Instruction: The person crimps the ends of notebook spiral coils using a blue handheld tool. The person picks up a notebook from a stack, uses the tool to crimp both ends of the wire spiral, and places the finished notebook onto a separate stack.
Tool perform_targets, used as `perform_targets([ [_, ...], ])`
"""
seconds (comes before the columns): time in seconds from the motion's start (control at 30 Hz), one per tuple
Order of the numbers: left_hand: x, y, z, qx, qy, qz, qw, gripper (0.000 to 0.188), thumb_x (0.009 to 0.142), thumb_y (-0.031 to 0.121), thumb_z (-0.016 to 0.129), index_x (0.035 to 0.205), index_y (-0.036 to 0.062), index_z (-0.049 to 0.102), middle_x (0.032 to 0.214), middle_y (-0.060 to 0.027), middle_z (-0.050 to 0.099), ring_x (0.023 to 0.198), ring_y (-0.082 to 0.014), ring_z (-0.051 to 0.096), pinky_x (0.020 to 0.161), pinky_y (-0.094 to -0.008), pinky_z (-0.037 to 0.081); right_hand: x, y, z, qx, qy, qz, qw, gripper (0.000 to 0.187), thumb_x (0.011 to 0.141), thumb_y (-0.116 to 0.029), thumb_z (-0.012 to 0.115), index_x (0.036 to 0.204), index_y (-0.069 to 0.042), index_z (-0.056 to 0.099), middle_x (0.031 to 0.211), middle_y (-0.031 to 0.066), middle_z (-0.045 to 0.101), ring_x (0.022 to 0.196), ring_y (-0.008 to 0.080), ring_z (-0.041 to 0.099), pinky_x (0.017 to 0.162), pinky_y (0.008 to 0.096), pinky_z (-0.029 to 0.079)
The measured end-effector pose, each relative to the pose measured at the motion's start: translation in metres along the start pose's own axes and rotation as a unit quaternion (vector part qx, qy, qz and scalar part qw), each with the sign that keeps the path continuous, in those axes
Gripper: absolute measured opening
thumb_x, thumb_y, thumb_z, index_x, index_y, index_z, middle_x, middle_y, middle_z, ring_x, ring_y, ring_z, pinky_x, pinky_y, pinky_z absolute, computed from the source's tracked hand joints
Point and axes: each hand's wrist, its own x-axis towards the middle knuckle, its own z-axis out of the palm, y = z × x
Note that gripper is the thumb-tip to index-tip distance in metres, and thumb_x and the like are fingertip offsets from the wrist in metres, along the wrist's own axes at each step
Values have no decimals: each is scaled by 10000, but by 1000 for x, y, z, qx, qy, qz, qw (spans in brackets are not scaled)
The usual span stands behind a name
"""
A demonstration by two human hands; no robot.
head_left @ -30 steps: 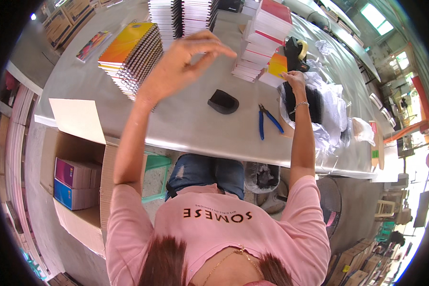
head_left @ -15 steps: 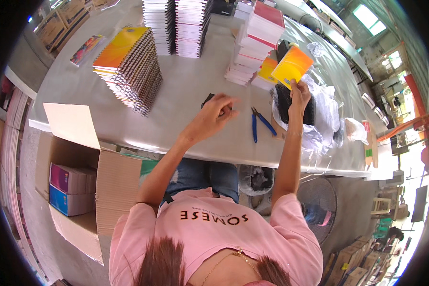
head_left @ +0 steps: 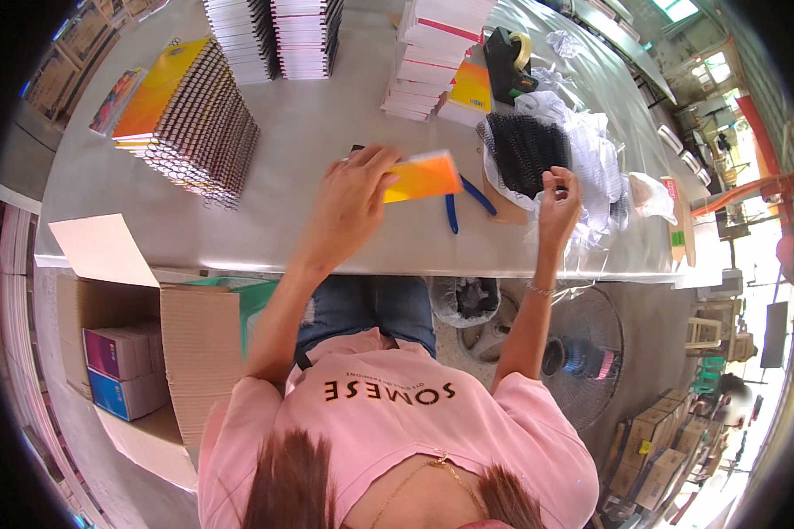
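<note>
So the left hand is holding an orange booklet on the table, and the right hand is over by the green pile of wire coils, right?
Not quite: the pile of wire coils is black, not green, as the head view shows. The rest stands: the left hand holds the orange booklet on the table, and the right hand is by the coils.

open brown carton [head_left: 132, 309], floor left of table | inside: purple box [head_left: 119, 351] above blue box [head_left: 123, 394]

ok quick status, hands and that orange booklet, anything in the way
Left hand flat on the orange booklet on the table. Right hand pinching at the black coil pile. Blue-handled pliers lie between the hands.
</note>
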Motion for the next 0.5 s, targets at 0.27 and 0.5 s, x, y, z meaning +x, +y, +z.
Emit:
perform_targets([
  [0.27, -48, -10, -18, 223, -99, -65, 968, 197, 865, 11, 541, 1047, 73, 584, 1001, -62, 607, 1020, -263, 587, 1044, -551, 300, 13, 26, 12, -58, -135, 80, 986, 236, 835, -181, 734, 987, -4, 703, 841, 126, 698, 759, 228, 653, 728, 343, 499],
  [0.5, -61, -10, 0, 248, -38, -58, 966, 190, 893, 93, 583, 1080, 116, 559, 1087, -23, 535, 1128, -240, 512, 1117, -677, 107, 15, 48, 2, -7, -14, 90, 996, 223, 860, -161, 726, 1011, 3, 701, 858, 95, 694, 691, 154, 614, 661, 294, 492],
])
